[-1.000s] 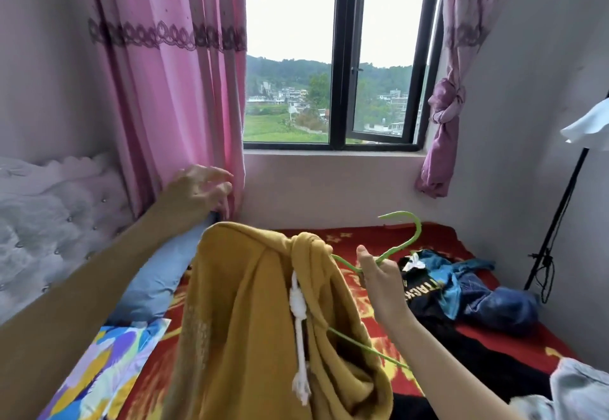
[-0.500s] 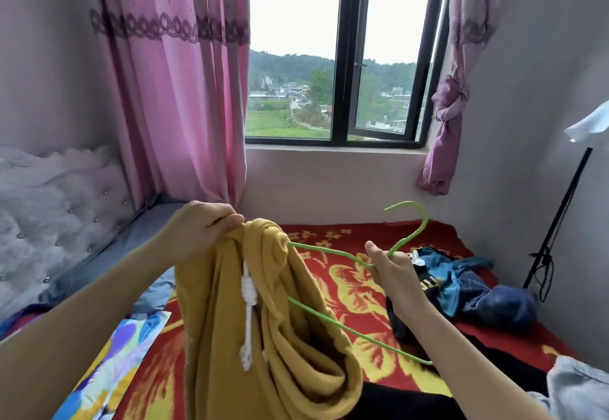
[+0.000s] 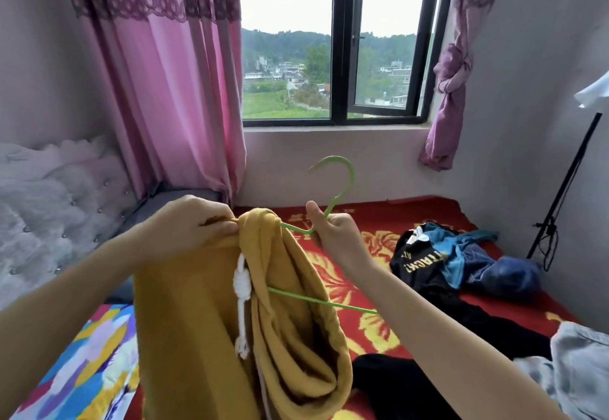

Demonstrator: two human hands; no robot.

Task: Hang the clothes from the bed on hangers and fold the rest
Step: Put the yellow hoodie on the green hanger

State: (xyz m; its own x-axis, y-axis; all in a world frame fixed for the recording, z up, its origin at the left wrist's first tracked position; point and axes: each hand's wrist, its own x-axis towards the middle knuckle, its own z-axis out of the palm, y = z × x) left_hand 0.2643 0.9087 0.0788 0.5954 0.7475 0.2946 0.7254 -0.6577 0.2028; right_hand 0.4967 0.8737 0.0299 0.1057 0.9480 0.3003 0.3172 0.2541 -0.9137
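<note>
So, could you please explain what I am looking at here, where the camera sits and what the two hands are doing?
There is no machine: a person wears a wide-angle camera on the head, so the picture looks forward and down at their own bare hands. The left hand pinches the top of a mustard hoodie; the right hand grips a green hanger, one end of which is inside the hoodie. A pile of dark and blue clothes lies on the red bedspread.

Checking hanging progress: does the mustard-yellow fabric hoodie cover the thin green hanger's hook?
No, the green hook stands bare above the right hand; the hoodie bunches lower left.
</note>
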